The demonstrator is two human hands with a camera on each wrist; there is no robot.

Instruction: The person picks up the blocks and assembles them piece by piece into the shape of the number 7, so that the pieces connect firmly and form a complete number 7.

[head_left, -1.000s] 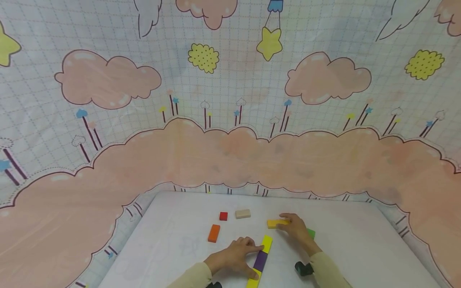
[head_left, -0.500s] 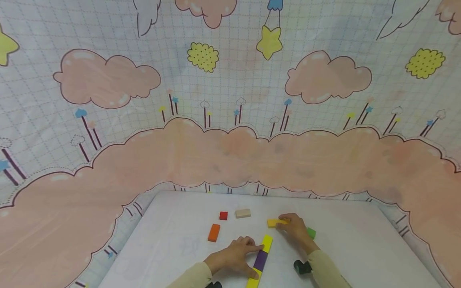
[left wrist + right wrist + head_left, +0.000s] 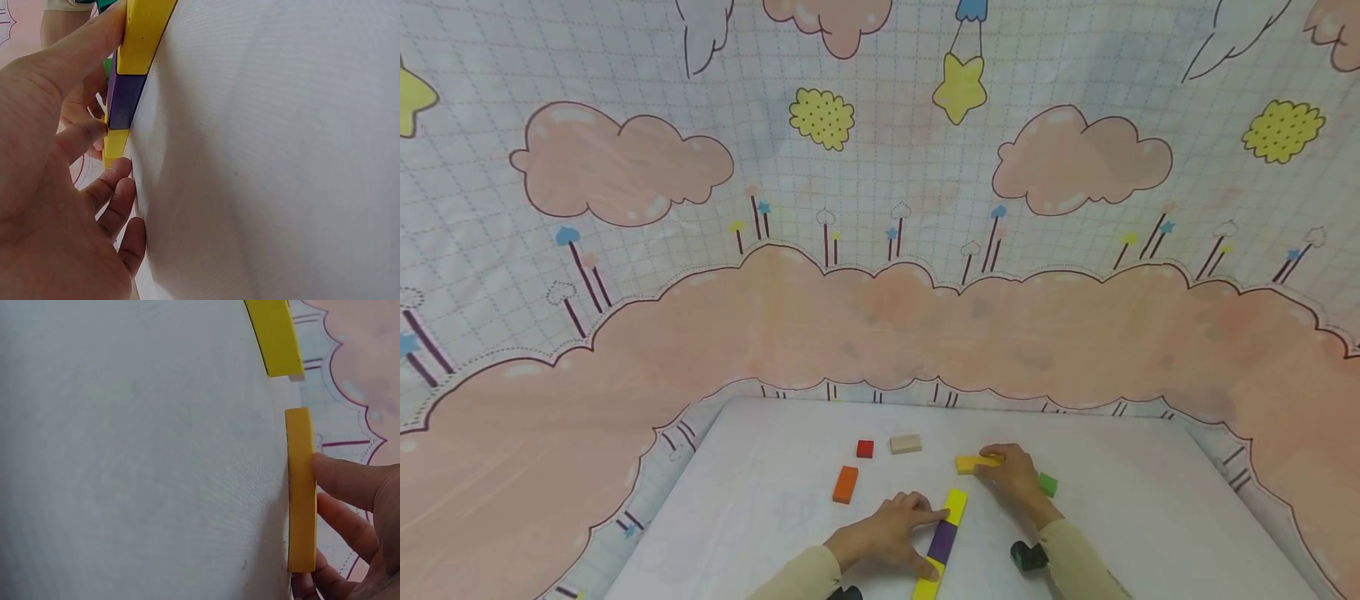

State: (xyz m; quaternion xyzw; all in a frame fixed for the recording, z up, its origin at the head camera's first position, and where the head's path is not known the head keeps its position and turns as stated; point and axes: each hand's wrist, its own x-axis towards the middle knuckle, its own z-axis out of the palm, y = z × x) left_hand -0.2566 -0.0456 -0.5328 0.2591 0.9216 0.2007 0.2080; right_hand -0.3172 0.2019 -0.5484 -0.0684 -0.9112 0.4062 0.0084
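Note:
A row of three blocks, a far yellow block [image 3: 956, 503], a purple block [image 3: 942, 542] and a near yellow block [image 3: 927, 588], runs end to end on the white table. My left hand [image 3: 887, 530] lies along the row's left side. Its thumb touches the near yellow block and its index finger reaches the far one by the purple block's end; the other fingers rest near the tabletop. Beyond the row, my right hand [image 3: 1013, 477] pinches a long golden-yellow block [image 3: 301, 494] between thumb and fingers. That block lies sideways, apart from the row's far end.
Left of the hands lie an orange block [image 3: 846, 485], a small red block [image 3: 865, 449] and a beige block [image 3: 906, 444]. A green block [image 3: 1048, 484] shows behind the right wrist. A dark device [image 3: 1028, 556] sits at the right sleeve. A cartoon-printed cloth backdrop [image 3: 880, 325] surrounds the table [image 3: 775, 450].
Both hands and all blocks stay in place; only the right sleeve and the dark device by it shift very slightly.

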